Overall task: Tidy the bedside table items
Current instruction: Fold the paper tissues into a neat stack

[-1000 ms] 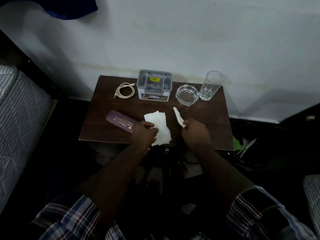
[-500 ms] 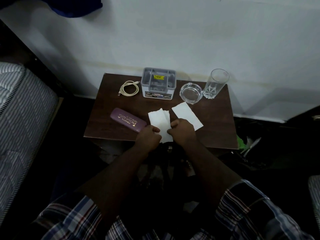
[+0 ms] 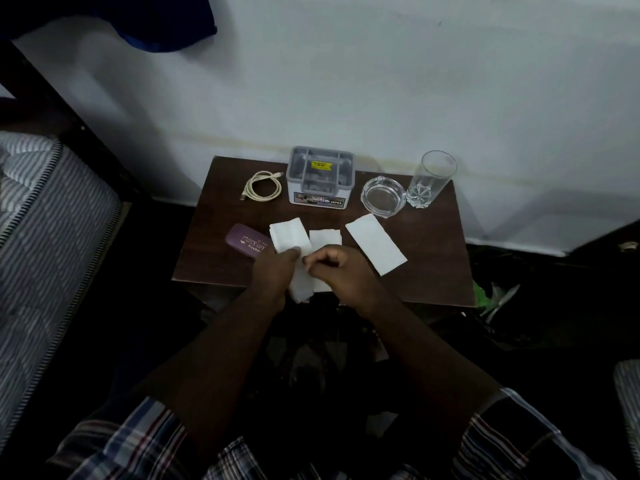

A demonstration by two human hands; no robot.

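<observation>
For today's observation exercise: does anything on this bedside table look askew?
Yes. One white tissue lies alone, angled against the table edge, right of the tissue stack the hands are sorting.

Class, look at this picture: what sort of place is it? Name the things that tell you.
Most likely a bedroom, at a bedside. A striped mattress lies at the left, and a small wooden table stands against the wall, holding a glass, a coiled cable and a spectacle case.

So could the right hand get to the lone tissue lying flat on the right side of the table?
Probably yes. The flat tissue lies just right of the right hand, with bare table around it and nothing between. The hand is pinching another tissue, so it would likely release that first.
</observation>
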